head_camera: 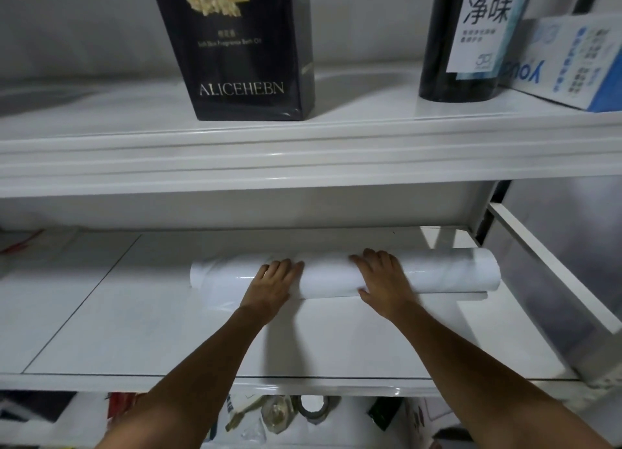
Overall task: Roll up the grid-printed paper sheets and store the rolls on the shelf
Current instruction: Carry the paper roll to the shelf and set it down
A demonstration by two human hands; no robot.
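A white roll of paper [447,273] lies lengthwise on the middle shelf [168,331], towards the right. Its printed grid does not show from here. My left hand [274,280] lies flat on the left half of the roll, fingers together. My right hand [383,277] rests on the middle of it, fingers over the top and thumb at the front. A second paper edge sticks out under the roll at its right end. Both forearms reach in from below over the shelf's front edge.
The upper shelf [303,152] carries a black box [242,51], a dark bottle [471,38] and a white and blue carton [568,61]. A white side rail [552,270] bounds the right. Below the front edge lie a tape roll [314,410] and small clutter.
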